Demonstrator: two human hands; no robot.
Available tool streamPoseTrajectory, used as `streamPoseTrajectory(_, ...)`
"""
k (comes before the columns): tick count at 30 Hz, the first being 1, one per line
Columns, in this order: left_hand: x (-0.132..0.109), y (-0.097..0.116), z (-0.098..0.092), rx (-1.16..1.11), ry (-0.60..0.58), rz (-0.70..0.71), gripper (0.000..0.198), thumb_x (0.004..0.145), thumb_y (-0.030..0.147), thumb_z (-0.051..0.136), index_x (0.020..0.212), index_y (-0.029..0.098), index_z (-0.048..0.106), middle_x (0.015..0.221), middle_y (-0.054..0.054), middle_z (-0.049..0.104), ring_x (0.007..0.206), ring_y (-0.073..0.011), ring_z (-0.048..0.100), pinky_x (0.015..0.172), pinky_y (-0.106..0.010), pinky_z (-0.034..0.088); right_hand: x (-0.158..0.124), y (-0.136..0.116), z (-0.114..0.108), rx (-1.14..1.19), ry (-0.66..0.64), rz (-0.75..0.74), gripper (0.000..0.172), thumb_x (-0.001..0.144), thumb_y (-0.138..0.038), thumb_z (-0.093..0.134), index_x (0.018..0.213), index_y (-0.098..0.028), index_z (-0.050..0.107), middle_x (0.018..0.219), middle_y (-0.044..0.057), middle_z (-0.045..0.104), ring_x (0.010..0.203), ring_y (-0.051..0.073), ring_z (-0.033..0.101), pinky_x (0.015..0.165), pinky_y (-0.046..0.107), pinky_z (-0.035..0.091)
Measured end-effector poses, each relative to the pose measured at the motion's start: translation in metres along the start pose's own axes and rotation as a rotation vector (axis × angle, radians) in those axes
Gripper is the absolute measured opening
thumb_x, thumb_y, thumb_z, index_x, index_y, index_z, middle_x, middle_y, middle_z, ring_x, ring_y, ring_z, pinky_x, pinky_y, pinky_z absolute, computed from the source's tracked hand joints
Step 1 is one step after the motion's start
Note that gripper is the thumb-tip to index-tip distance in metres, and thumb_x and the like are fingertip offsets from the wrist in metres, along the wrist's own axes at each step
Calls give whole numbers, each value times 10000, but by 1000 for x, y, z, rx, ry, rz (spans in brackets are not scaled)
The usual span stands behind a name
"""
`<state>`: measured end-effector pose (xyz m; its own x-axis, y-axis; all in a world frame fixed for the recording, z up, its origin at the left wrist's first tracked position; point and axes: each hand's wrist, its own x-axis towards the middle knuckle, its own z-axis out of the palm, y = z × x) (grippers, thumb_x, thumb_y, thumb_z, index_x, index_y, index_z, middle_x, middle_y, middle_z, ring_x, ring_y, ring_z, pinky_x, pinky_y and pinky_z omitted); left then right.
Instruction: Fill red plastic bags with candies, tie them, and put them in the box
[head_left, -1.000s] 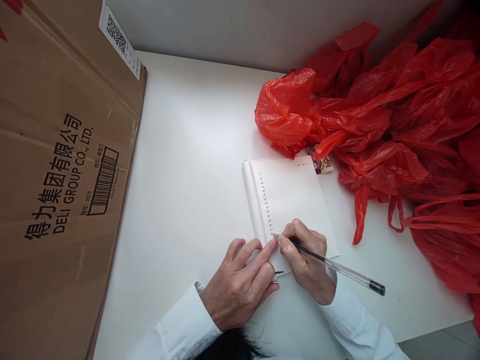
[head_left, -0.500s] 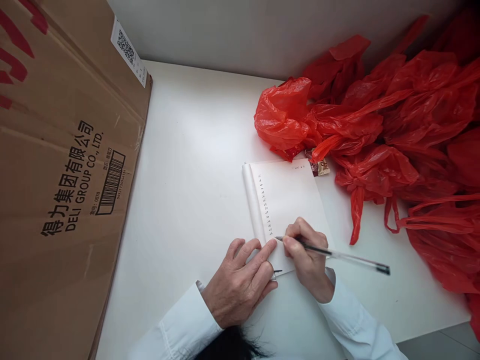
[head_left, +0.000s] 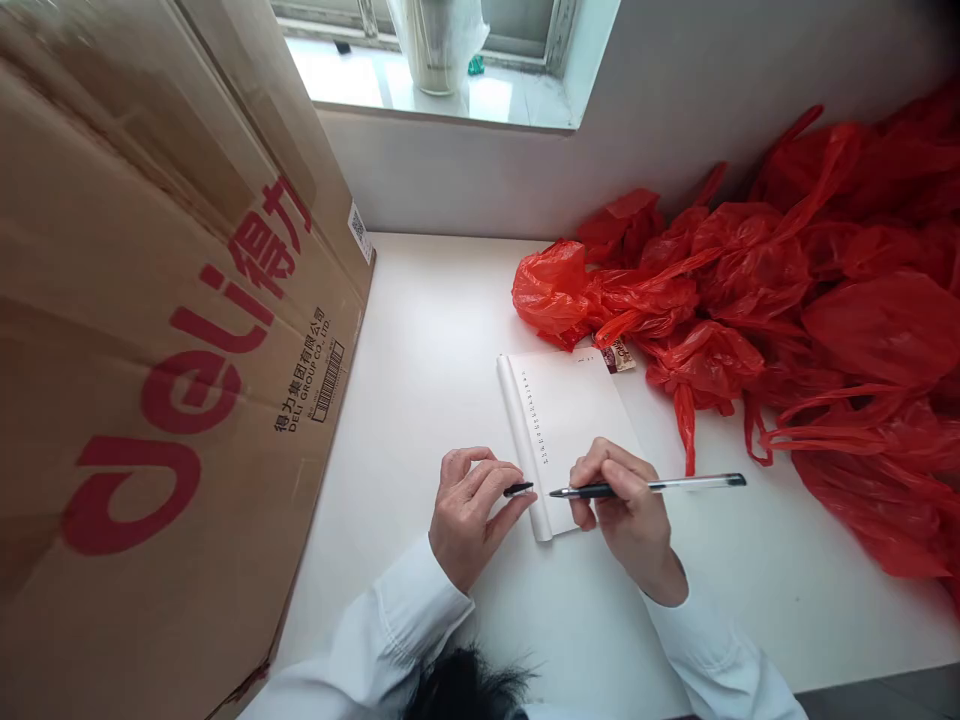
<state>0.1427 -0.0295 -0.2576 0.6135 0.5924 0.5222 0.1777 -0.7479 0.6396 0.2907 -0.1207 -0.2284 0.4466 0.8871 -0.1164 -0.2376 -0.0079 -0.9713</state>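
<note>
A small white notepad (head_left: pixel 570 420) lies on the white table (head_left: pixel 420 380), a column of handwritten figures down its left side. My right hand (head_left: pixel 622 505) rests on the pad's lower right corner and grips a clear ballpoint pen (head_left: pixel 675 486), tip pointing left. My left hand (head_left: pixel 472 500) sits just left of the pad, fingers pinched on the black pen cap (head_left: pixel 517 489). Cap and pen tip face each other a short gap apart.
A big brown Deli cardboard box (head_left: pixel 165 380) fills the left side. A heap of red plastic bags (head_left: pixel 787 320) covers the right and back of the table, with a small printed packet (head_left: pixel 621 354) at its edge. A window sill holding a wrapped container (head_left: pixel 439 40) is behind.
The view has tilted up and pulled back. My left hand lifted off the pad holding the cap; my right hand stopped writing and turned the pen level toward the cap.
</note>
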Motion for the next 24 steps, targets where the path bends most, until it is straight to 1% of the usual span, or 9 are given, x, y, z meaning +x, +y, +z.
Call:
streamPoseTrajectory(5,0,3,-2,58,-2,58,52,795,200,630,796,198,578,743,11,672,830,-174,532,794,-357,407,-5,2,11,-144,-30,-53,291,857,-361,400,662,-177,514,465,-43,453,402,90,410,407,224,318)
streamPoseTrajectory(9,-2,4,-2,89,-12,118,37,807,214,616,807,199,582,751,16,678,824,-172,549,848,-384,373,-5,1,17,-339,-105,-93,302,888,-352,368,679,-181,502,502,-50,417,456,87,391,463,231,319)
streamPoseTrajectory(11,-3,4,-3,103,-13,134,14,816,201,599,819,199,586,758,18,680,825,-169,557,880,-397,352,-4,0,22,-460,-121,-132,282,905,-341,343,765,-182,531,580,-38,449,530,96,416,527,243,346)
streamPoseTrajectory(13,-4,5,-5,110,10,131,30,821,170,580,807,196,584,736,22,673,810,-165,561,897,-403,339,-4,-2,27,-545,-122,-180,285,918,-318,307,892,-189,560,712,-10,505,651,115,468,627,262,385)
streamPoseTrajectory(15,-3,6,-7,104,35,133,61,819,144,569,792,197,585,704,26,663,790,-162,565,907,-409,332,-3,-4,33,-544,-140,-217,323,929,-297,271,964,-197,576,849,21,538,779,134,504,713,281,407)
streamPoseTrajectory(17,-3,7,-9,93,69,156,84,818,131,560,789,202,593,682,31,658,779,-161,574,919,-412,321,-3,-4,40,-479,-170,-231,362,937,-292,245,969,-200,594,916,39,549,846,146,517,749,288,421)
streamPoseTrajectory(19,-2,7,-12,91,105,167,111,819,117,548,795,210,603,673,36,660,771,-156,584,930,-408,311,-3,-2,46,-407,-182,-243,390,942,-294,230,965,-201,608,925,46,559,861,150,526,762,292,432)
streamPoseTrajectory(21,-1,8,-15,94,132,162,128,817,107,542,788,215,603,668,39,662,752,-150,588,938,-403,303,-4,0,50,-354,-166,-263,406,945,-301,225,953,-198,617,918,49,568,850,151,534,767,297,436)
streamPoseTrajectory(24,0,7,-16,104,115,178,122,817,114,548,780,218,599,668,43,664,714,-142,583,954,-405,288,-2,4,53,-327,-125,-280,420,945,-323,227,917,-190,625,908,51,589,839,152,539,762,301,437)
